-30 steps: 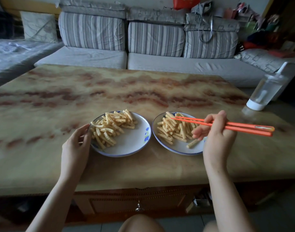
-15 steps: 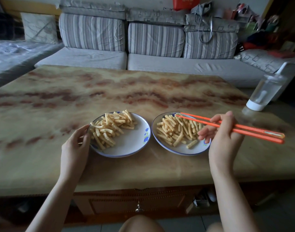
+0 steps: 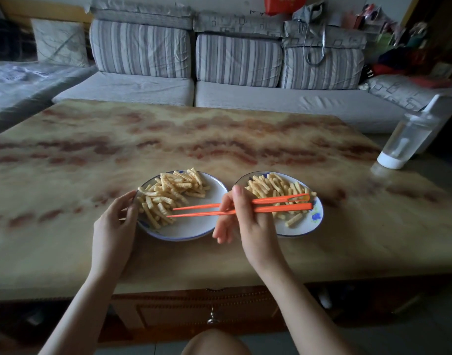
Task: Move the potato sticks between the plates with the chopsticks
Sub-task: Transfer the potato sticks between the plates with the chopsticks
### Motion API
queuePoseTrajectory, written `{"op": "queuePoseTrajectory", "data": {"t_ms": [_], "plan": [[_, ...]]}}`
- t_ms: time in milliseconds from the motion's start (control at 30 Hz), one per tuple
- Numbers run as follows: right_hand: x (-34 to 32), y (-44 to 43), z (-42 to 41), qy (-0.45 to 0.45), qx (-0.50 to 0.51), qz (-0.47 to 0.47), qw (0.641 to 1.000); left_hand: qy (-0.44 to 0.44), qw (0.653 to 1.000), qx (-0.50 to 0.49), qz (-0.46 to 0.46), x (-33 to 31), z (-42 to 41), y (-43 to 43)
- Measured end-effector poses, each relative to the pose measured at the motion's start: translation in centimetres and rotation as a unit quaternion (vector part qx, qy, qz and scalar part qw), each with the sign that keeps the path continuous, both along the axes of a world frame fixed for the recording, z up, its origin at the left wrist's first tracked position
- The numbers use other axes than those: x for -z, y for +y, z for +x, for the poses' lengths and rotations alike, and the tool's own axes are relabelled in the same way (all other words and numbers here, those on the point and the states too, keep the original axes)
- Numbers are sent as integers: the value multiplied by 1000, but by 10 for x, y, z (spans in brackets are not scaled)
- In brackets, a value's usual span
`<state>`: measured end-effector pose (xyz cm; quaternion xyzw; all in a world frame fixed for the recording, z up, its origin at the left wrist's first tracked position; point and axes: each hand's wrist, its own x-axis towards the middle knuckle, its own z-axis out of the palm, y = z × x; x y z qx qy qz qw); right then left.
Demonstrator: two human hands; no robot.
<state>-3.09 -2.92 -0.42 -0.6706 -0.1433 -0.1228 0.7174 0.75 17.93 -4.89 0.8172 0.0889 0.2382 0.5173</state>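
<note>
around: clear bottle (image 3: 409, 139) at the table's (image 3: 219, 139) far right edge, sofa (image 3: 245, 98) behind | left plate (image 3: 194, 226) and right plate (image 3: 313, 219) side by side, each piled with potato sticks (image 3: 173, 188) | sticks pale, crinkle-cut | your right grip (image 3: 248, 221) holds the orange chopsticks (image 3: 278, 204), tips slightly apart over the left pile | your left grip (image 3: 114, 226) pinches the left plate's rim

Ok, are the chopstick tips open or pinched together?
Open: the orange chopsticks in the right hand show a gap between their tips over the potato sticks on the left plate.
</note>
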Motion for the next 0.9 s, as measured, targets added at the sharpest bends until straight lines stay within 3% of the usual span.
{"op": "queuePoseTrajectory", "data": {"t_ms": [233,533,900], "plan": [[2,6,2,17,19,-24,999,3,1000,-2,-5,1,0,0],[-7,-9,2,5,106,38,994,1,1000,-2,-7,2,0,0],[-25,-72,9,-30,321,107,940,1,1000,-3,-4,1,0,0]]}}
